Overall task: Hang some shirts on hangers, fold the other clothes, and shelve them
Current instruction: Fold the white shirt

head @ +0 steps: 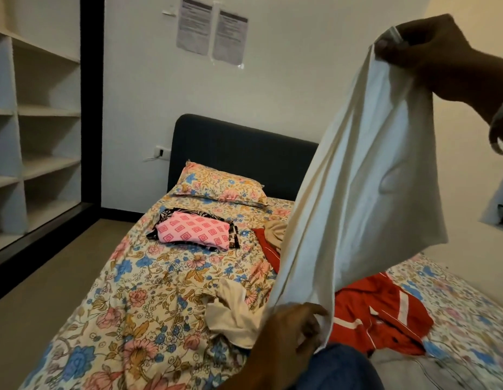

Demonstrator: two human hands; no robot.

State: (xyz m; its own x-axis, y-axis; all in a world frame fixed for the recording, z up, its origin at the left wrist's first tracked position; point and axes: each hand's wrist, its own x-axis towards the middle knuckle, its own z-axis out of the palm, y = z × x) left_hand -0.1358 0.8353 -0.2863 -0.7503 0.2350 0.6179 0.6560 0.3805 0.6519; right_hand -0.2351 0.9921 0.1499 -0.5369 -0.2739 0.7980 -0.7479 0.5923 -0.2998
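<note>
Along the left wall the white shelves [47, 114] stand ready for folded clothes. On the floral bed sheet [137, 277], near the pillow [219, 184], a folded pink patterned garment [194, 230] lies on a dark printed one [233, 236]. Further right, the left hand [289, 330] pinches the lower edge of a white cloth [362, 170], part of which trails crumpled on the bed. A red garment [379, 313] lies unfolded beneath. At upper right the right hand [438, 54] pinches the top corner, holding the cloth raised. To fold it well, I judge both hands should pull the edge taut, match corners, then lay it flat on the sheet clear of the red garment.
</note>
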